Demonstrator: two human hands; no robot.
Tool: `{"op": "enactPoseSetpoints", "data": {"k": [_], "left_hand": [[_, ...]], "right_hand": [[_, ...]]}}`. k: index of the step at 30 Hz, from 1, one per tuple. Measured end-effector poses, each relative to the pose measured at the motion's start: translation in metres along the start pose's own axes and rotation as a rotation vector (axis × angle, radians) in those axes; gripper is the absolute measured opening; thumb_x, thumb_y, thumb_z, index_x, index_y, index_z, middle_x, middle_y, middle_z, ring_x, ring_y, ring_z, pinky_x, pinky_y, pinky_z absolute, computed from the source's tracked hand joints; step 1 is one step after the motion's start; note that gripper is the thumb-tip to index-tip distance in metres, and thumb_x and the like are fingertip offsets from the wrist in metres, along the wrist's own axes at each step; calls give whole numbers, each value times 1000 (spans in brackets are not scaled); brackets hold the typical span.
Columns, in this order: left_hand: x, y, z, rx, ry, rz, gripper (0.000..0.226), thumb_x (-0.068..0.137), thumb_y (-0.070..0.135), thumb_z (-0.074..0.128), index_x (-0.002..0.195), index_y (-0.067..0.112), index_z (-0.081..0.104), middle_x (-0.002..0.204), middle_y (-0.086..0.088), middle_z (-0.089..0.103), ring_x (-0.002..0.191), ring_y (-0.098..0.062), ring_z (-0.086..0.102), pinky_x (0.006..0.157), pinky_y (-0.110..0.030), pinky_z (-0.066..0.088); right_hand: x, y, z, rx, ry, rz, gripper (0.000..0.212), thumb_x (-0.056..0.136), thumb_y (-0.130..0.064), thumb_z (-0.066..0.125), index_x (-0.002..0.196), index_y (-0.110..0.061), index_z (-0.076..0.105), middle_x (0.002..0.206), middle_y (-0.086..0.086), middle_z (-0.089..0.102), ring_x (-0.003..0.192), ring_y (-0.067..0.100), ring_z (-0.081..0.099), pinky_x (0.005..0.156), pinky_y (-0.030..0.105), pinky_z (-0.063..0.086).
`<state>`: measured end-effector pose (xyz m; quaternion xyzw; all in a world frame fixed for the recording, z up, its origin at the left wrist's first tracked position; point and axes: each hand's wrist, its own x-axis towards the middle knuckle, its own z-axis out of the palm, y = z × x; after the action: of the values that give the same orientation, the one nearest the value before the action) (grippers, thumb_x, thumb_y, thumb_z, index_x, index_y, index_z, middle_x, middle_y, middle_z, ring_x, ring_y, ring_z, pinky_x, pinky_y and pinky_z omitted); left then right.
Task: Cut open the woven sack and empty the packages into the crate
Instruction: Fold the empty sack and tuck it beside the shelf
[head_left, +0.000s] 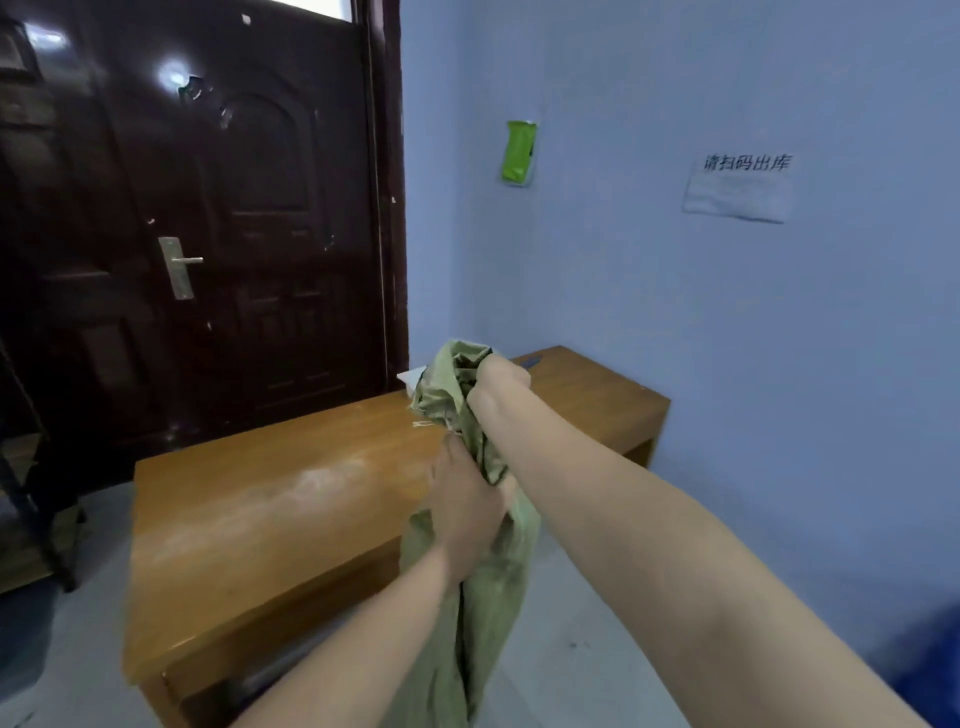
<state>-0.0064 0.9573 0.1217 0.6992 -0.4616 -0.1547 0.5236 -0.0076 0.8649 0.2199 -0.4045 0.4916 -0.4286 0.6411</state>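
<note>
A limp green woven sack hangs in front of me, bunched and slack. My left hand grips its gathered middle, level with the near edge of the wooden table. My right hand is closed on the sack's upper end, held higher and farther out over the table. A white flat piece shows just behind the sack's top. No crate or packages are in view. A small dark object, perhaps a knife, lies on the table's far end.
A long wooden table runs from near left to the far right corner against a blue wall. A dark door stands behind it. A dark rack is at the left edge. A blue shape sits at the bottom right.
</note>
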Motion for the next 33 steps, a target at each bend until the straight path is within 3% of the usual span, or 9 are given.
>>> {"op": "enactPoseSetpoints", "data": {"k": [2,5,8,12,16,21,24,27,33], "left_hand": [[0,12,12,-153,-11,44,31,82,15,56,113,16,51,103,-5,61,100,-28,58,81,-37,49],[-1,34,27,-313,-66,68,22,90,14,54,98,34,56,92,5,65,89,-18,63,76,-35,48],[-5,66,50,-516,-180,25,25,94,8,52,98,32,57,101,8,64,92,-9,59,83,-30,48],[-20,132,110,-800,-214,-203,28,96,18,47,120,7,55,112,-10,65,99,-26,62,78,-35,52],[-46,192,173,-831,-384,-293,33,95,29,47,118,8,60,108,-13,68,94,-28,66,80,-39,55],[-92,258,243,-778,-625,-224,27,95,29,45,92,12,66,86,-8,71,79,-23,68,68,-34,54],[-122,303,289,-774,-753,-208,31,95,32,45,101,9,64,93,-12,69,84,-26,67,74,-37,54],[-150,345,329,-755,-800,-156,27,94,30,47,98,8,62,93,-14,68,81,-26,66,75,-37,54],[-214,391,407,-825,-1113,-56,50,93,57,34,102,22,67,92,-1,77,88,-15,71,85,-36,52]], "right_hand": [[4,-17,-26,133,-31,-15,48,95,-12,46,141,-9,39,97,13,61,79,25,61,70,30,50],[16,-57,-93,131,14,-100,39,87,-9,60,126,-9,52,67,10,55,47,23,60,58,36,59],[-3,-84,-172,-71,11,-225,17,91,-15,60,95,-1,51,70,9,56,51,20,62,53,30,55],[-28,-86,-302,-331,85,-301,29,89,-21,62,105,1,52,94,23,62,90,34,62,74,32,43],[-59,-81,-422,-440,157,-284,40,86,-28,66,63,-15,36,66,1,49,61,19,47,58,25,33],[-109,-86,-543,-264,142,-258,21,89,-35,62,81,-16,56,85,-8,62,84,8,58,77,22,38],[-136,-91,-602,-134,207,-328,14,87,-27,66,82,-15,60,85,-4,65,84,13,62,73,19,42],[-161,-99,-654,-25,323,-405,23,82,-13,71,66,-13,55,69,2,64,69,20,62,67,31,49],[-211,-123,-742,138,673,-535,30,81,-5,70,61,-16,50,55,-3,60,49,10,59,52,21,49]]}}
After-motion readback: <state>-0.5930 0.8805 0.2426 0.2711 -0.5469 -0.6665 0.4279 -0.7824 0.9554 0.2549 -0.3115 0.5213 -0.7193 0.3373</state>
